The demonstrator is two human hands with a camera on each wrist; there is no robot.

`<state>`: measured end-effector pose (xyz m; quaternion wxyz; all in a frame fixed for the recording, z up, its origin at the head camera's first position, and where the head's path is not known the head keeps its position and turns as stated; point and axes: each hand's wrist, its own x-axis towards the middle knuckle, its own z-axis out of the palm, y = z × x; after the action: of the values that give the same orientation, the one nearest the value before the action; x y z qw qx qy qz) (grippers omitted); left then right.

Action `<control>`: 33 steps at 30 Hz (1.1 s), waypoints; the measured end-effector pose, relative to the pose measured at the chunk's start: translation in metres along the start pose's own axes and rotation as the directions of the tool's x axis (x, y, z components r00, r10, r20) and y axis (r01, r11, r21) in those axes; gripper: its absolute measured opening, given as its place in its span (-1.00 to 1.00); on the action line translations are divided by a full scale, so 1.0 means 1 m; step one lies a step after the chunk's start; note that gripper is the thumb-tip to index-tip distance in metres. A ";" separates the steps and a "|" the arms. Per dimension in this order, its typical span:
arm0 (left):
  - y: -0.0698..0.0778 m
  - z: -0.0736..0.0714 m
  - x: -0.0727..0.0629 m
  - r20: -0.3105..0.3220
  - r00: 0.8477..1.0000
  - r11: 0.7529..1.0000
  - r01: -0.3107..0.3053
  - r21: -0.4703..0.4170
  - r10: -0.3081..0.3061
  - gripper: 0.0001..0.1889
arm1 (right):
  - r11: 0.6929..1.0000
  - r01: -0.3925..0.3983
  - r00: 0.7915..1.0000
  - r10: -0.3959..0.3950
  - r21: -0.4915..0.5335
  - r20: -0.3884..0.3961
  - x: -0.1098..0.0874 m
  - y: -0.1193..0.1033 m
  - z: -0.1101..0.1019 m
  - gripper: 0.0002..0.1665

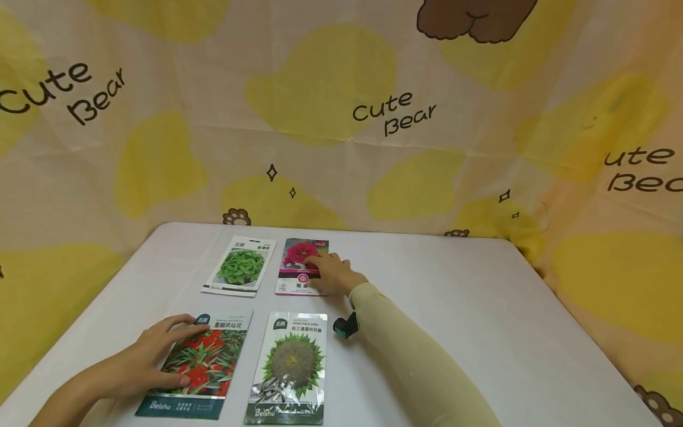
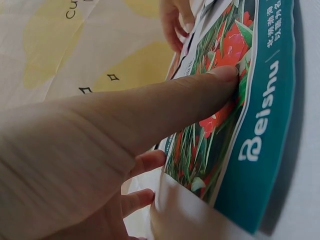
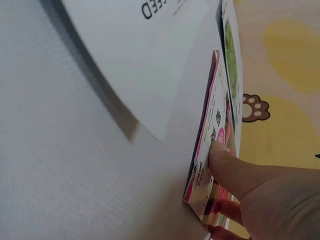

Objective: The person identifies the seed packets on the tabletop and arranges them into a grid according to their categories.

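Observation:
On the white table, my left hand (image 1: pixel 146 359) rests over the left edge of a seed packet with red flowers (image 1: pixel 213 356). Its thumb (image 2: pixel 220 80) lies straight across the printed face in the left wrist view, and its index finger reaches the packet's upper part. Farther back, my right hand (image 1: pixel 336 274) touches a seed packet with a pink flower (image 1: pixel 290 273) from the right side. In the right wrist view the right thumb (image 3: pixel 225 160) presses on that packet's face, with the other fingers spread over its picture.
A seed packet with green leaves (image 1: pixel 241 267) lies left of the pink one. In front, a sunflower seed packet (image 1: pixel 293 365) lies beside the red-flower packet. A yellow-patterned cloth (image 1: pixel 320 89) hangs behind the table (image 1: pixel 453 279). A black band (image 1: pixel 347 325) shows at the right wrist.

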<state>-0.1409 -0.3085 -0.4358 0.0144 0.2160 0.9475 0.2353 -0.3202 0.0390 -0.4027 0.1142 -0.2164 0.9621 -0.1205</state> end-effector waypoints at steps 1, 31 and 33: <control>0.000 0.000 0.000 -0.001 1.000 1.000 -0.001 -0.001 0.001 -0.21 | 1.000 -0.002 1.000 0.002 0.007 -0.002 0.000 0.000 0.000 -0.35; 0.002 -0.005 0.001 0.026 1.000 1.000 0.011 0.001 -0.011 -0.20 | 0.998 0.055 0.998 -0.055 0.007 -0.020 -0.004 0.003 0.000 -0.34; 0.002 -0.005 0.001 0.023 1.000 1.000 0.011 0.003 -0.011 -0.20 | 0.998 0.058 0.998 -0.058 0.009 -0.019 -0.004 0.004 0.001 -0.34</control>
<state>-0.1419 -0.3086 -0.4305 0.0263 0.2136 0.9488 0.2311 -0.3180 0.0442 -0.4037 0.1026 -0.2427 0.9558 -0.1302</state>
